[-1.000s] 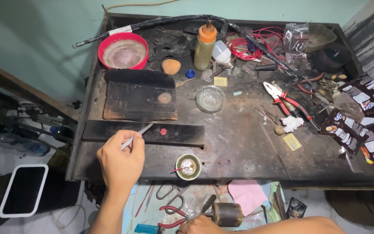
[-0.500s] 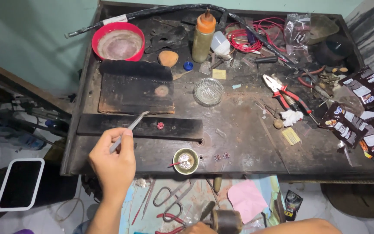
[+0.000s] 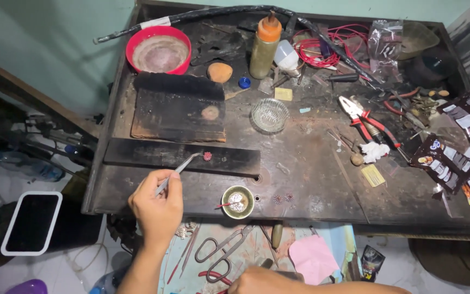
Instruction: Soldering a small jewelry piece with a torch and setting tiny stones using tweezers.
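Observation:
My left hand (image 3: 156, 207) grips thin metal tweezers (image 3: 178, 171) whose tip reaches a small red round piece (image 3: 208, 156) lying on a long dark strip of wood (image 3: 183, 157). A little brass cup (image 3: 237, 202) with white paste and a red-handled stick stands at the bench's front edge, right of that hand. Two tiny red pieces (image 3: 283, 197) lie just beyond the cup. My right hand (image 3: 265, 282) sits low at the frame's bottom, below the bench edge, closed around a dark tool that is mostly hidden.
A charred block (image 3: 178, 109), red bowl (image 3: 159, 51), orange-capped bottle (image 3: 264, 46), glass dish (image 3: 270, 115), red pliers (image 3: 366, 122), red wire (image 3: 327, 51) and dark sachets (image 3: 461, 147) crowd the bench. Scissors (image 3: 224, 251) lie in the tray below. A phone (image 3: 31, 223) is at left.
The view has shifted slightly. My left hand has moved right along the dark strip, bringing the tweezers' tip up to the red piece. My right hand stays low.

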